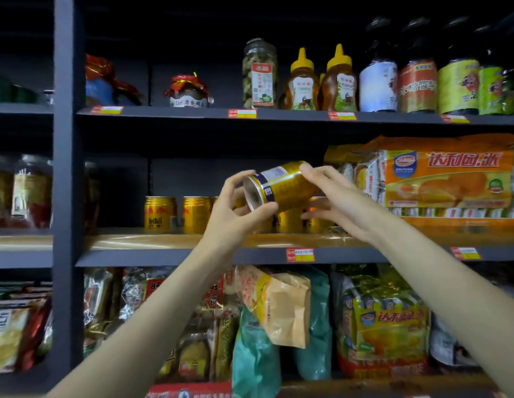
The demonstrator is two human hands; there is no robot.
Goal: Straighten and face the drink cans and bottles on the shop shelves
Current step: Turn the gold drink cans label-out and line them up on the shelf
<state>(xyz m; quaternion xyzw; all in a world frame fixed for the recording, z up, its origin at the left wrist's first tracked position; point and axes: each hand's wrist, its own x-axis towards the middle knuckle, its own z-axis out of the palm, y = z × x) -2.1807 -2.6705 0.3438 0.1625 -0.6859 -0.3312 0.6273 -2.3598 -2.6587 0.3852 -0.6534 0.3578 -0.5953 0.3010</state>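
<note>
A gold can (281, 186) is held tilted on its side in the air above the middle shelf (192, 255), bottom end toward the camera. The left hand (235, 209) grips that end with curled fingers (265, 208); the right hand (336, 202) pinches the far end. More gold cans (178, 214) stand upright behind, beside an orange cake pack (448, 179) toward the shelf's right edge.

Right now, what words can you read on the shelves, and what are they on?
"达利园·派" on the big orange cake pack.
"达利园" on the yellow cake pack on the lowest shelf.
"RedBull" on the gold can standing at the left.
Too blurred: the tilted can in both hands, price tags, honey bottles, jars and dark bottles.
</note>
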